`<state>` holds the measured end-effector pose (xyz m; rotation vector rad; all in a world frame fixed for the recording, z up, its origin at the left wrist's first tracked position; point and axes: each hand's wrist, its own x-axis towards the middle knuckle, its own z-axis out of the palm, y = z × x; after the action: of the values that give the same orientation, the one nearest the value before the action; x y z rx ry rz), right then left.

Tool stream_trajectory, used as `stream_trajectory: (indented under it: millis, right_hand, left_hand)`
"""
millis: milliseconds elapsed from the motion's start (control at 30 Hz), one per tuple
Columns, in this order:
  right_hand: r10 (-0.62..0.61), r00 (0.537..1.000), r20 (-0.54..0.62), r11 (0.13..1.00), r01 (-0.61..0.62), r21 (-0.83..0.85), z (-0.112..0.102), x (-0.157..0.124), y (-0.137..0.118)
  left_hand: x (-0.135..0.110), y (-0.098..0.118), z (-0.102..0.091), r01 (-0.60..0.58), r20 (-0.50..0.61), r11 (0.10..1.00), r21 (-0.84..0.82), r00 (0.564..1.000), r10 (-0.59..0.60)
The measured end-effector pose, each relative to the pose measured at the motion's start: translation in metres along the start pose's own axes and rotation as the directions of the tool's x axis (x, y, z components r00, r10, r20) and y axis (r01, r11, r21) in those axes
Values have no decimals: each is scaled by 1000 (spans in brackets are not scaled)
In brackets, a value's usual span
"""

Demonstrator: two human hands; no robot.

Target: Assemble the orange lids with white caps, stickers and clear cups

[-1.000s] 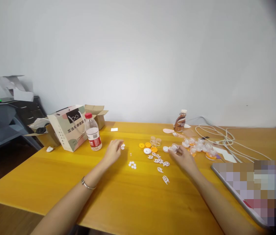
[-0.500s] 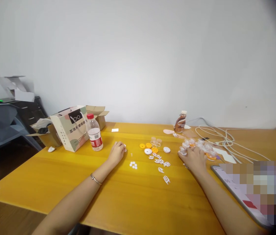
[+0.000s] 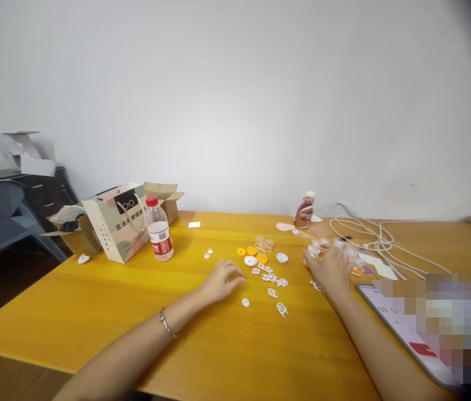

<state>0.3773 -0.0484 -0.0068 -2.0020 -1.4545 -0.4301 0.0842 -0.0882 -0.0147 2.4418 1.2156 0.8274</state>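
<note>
My left hand (image 3: 221, 281) rests on the yellow table (image 3: 93, 312) with its fingers curled down over the spot where small white discs lay; one white disc (image 3: 245, 302) lies just right of it. My right hand (image 3: 330, 268) lies palm down over a cluster of small clear cups (image 3: 354, 262), fingers bent among them; what it holds, if anything, is hidden. Between the hands lie white cut-out pieces (image 3: 275, 278), orange and white caps (image 3: 252, 255) and a white cap (image 3: 282, 257).
A water bottle with a red cap (image 3: 159, 229), a paper gift bag (image 3: 118, 220) and a cardboard box (image 3: 167, 199) stand at the back left. A brown drink bottle (image 3: 304, 210) and white cables (image 3: 381, 239) lie at the back right. A tablet (image 3: 402, 328) sits by my right forearm.
My left hand moved right and nearer, from the small white bits onto the group of white discs. My right hand shifted from the middle pieces to the clear cups and stays there.
</note>
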Motion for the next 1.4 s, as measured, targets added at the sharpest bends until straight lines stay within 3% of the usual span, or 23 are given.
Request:
stream_trajectory:
  millis: [167, 367, 500, 633, 767, 900, 1000, 1067, 1133, 1267, 1400]
  right_hand:
    - [-65, 997, -45, 992, 70, 106, 4, -3, -3]
    - [-125, 991, -40, 971, 130, 201, 9, -4, 0]
    - [-139, 989, -42, 949, 146, 280, 8, -6, -4]
    - [-211, 975, -64, 896, 219, 386, 7, -13, -18]
    - [-273, 959, -73, 858, 277, 433, 6, -23, -31]
    - [-321, 946, -53, 836, 309, 453, 1, -29, -37]
    - [-366, 930, -30, 792, 328, 515, -10, -35, -42]
    - [-457, 889, 17, 721, 359, 593, -19, -42, -48]
    - [-591, 801, 94, 625, 380, 681, -28, -51, -57]
    - [-770, 612, 181, 495, 393, 775, -40, -71, -72]
    - [-819, 530, 220, 472, 403, 784, -43, -80, -77]
  left_hand:
    - [47, -25, 2, 99, -53, 983, 157, 994, -92]
    - [74, -21, 16, 150, -63, 973, 178, 988, -141]
    - [55, -7, 1, 138, -61, 980, 145, 990, -131]
    - [13, 16, -20, -1, 78, 996, -91, 997, 9]
    - [-17, 33, -20, -51, 193, 995, -83, 979, 66]
    - [-22, 32, -11, -28, 224, 997, -66, 974, 42]
    - [-17, 18, -18, -8, 160, 995, -99, 987, 24]
    - [-13, 1, -27, 6, 55, 999, -53, 998, -3]
    - [-9, -18, -36, 68, -41, 992, 105, 997, -64]
    - [-6, -45, -39, 104, -40, 950, 293, 995, -97]
    - [-2, -50, -31, 26, -15, 940, 341, 1000, -22]
